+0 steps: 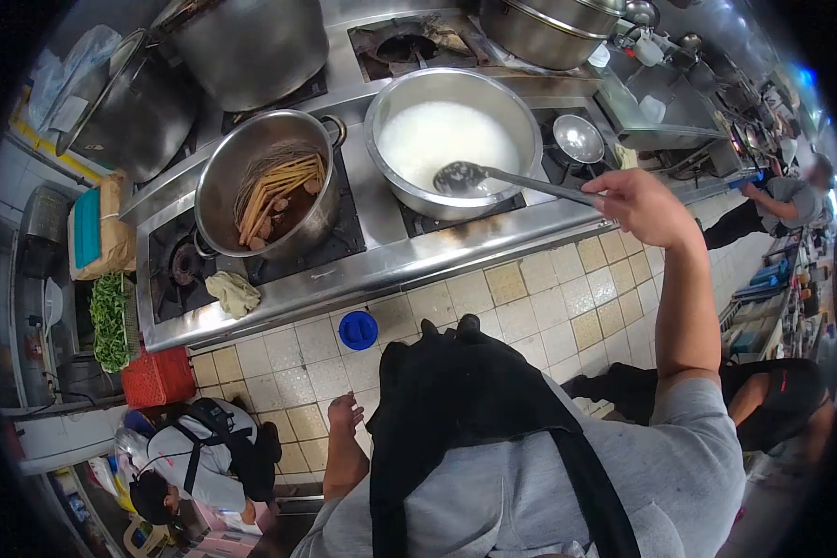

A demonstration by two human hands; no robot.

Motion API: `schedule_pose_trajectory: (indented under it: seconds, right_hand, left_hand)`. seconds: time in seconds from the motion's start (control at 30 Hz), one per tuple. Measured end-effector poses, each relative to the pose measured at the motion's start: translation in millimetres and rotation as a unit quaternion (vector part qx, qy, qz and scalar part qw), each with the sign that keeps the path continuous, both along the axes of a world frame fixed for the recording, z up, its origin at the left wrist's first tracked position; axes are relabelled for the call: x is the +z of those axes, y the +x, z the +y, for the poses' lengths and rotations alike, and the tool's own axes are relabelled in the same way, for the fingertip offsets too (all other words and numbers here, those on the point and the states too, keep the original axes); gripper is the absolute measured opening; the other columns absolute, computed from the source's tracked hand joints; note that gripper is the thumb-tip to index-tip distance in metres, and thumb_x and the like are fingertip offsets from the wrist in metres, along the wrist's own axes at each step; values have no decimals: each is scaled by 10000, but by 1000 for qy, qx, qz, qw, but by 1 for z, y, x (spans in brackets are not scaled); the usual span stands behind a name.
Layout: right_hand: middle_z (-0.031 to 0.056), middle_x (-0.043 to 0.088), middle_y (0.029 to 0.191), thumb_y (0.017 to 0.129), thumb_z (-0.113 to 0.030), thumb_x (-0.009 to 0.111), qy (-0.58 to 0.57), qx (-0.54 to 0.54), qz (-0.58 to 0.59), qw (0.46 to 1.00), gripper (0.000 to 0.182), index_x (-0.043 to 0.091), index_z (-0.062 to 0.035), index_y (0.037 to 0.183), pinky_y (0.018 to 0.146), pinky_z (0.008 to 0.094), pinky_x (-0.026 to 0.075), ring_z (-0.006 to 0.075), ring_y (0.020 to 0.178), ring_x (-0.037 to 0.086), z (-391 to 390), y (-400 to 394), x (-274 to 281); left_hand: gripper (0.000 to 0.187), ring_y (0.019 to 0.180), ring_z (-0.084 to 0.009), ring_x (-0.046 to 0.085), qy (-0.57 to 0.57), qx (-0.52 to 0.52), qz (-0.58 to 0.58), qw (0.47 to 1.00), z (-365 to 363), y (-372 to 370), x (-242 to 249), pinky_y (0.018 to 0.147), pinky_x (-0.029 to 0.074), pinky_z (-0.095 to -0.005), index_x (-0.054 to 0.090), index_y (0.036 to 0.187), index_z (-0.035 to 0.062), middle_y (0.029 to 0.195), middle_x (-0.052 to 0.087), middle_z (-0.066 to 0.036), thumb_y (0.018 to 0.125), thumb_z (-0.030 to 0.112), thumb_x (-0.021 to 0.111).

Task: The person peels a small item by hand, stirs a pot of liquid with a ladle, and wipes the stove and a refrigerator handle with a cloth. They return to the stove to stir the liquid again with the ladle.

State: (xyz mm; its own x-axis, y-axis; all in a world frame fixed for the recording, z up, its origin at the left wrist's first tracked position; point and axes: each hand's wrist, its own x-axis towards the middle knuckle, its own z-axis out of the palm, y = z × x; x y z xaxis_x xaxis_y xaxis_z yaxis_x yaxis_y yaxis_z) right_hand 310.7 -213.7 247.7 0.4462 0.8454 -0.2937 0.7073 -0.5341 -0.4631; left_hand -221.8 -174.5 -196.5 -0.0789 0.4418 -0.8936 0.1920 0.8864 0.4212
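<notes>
My right hand [646, 206] is closed around the end of a long metal handle. The handle belongs to a ladle [460, 177] whose dark bowl rests at the surface of a white, cloudy liquid [451, 135]. That liquid fills much of a wide steel pot [374, 139] on the stove, and white bits cling to the ladle's bowl. Low beside my body hangs my left hand [344, 411], its fingers loosely bent, with nothing visible in it. Left of the white liquid stands a tall steel stockpot [216, 186] holding brown sticks [284, 191] and dark lumps in brown liquid.
Large pots [251, 46] line the back of the stove. A crumpled cloth [232, 293] lies on its front edge. On the tiled floor is a blue round lid-like object [358, 330]. A red basket [158, 377] and leafy greens [110, 321] are at left. Other people [209, 446] are nearby.
</notes>
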Motion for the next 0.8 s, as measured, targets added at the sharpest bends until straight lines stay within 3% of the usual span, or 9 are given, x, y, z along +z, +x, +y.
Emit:
schedule_pose_trajectory:
  seconds: [0.03, 0.1, 0.2, 0.47, 0.63, 0.7, 0.8]
  right_hand:
    - [107, 632, 731, 804, -136, 607, 0, 0, 0, 1000, 281, 634, 5, 1047, 614, 325, 488, 185, 658, 608, 4, -4, 2]
    - [161, 666, 840, 785, -150, 614, -13, 77, -120, 990, 266, 658, -22, 1013, 750, 382, 492, 297, 803, 646, 14, -12, 5]
    - [182, 663, 945, 781, -164, 616, -22, 141, -180, 973, 269, 668, -41, 1015, 811, 407, 486, 352, 906, 627, 31, -13, -21]
    - [193, 652, 935, 783, -91, 528, -34, 168, -265, 949, 208, 658, -53, 941, 777, 412, 517, 329, 901, 643, 89, -55, -90]
    - [197, 616, 942, 837, -113, 480, 44, 139, -326, 934, 194, 636, -37, 925, 715, 395, 532, 307, 822, 656, 116, -47, -132]
    - [201, 614, 956, 851, -119, 464, 49, 129, -336, 932, 201, 632, -34, 921, 709, 396, 532, 307, 818, 656, 124, -38, -140]
    - [192, 622, 911, 855, -128, 453, 66, 111, -370, 920, 211, 637, -38, 904, 692, 397, 533, 306, 814, 657, 127, -15, -147]
  left_hand:
    - [287, 658, -226, 629, 0, 0, 0, 1000, 0, 0, 0, 478, 497, -290, 564, 1111, 49, 923, 580, -66, 838, 138, 567]
    - [305, 698, -242, 637, 2, -1, 2, 1000, 1, -1, -1, 509, 504, -305, 564, 1124, 52, 983, 587, -81, 841, 165, 568]
    - [334, 754, -259, 641, 11, -5, -23, 1000, 0, -10, -15, 551, 508, -325, 560, 1152, 54, 1055, 580, -98, 850, 196, 556]
    - [387, 763, -260, 632, 12, 33, -24, 999, -8, -6, -4, 578, 508, -334, 547, 1205, 59, 1075, 568, -100, 832, 159, 528]
    - [389, 756, -257, 629, -4, 25, -26, 999, -18, -21, -25, 588, 509, -345, 544, 1209, 59, 1066, 565, -95, 832, 148, 511]
    - [401, 760, -264, 630, 93, -131, -10, 987, -25, -34, -46, 598, 510, -354, 538, 1220, 60, 1078, 565, -97, 834, 160, 505]
    - [407, 768, -271, 631, 173, -224, 5, 959, -25, -45, -59, 603, 514, -354, 533, 1223, 57, 1068, 574, -101, 837, 181, 515]
